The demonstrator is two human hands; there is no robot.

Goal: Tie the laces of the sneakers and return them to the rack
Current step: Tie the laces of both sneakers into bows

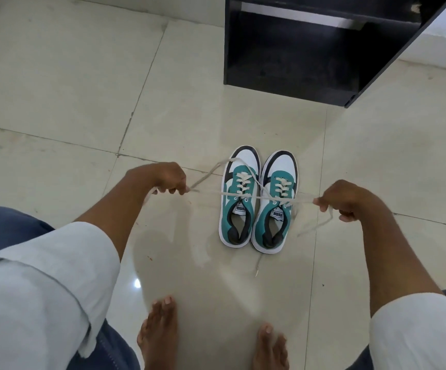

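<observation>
Two teal, white and black sneakers stand side by side on the floor, toes pointing away: the left sneaker (239, 198) and the right sneaker (276, 202). Pale laces (246, 195) stretch taut sideways across both shoes. My left hand (163, 178) is shut on a lace end to the left of the shoes. My right hand (342, 200) is shut on the other end to the right, with a loose tail hanging below it. I cannot tell for certain which shoe the pulled lace belongs to.
A black rack (291, 62) with an open shelf stands on the tiled floor just beyond the sneakers. My bare feet (160, 332) are near the bottom edge, close in front of the shoes. A loose lace tip (257, 268) lies behind the right sneaker.
</observation>
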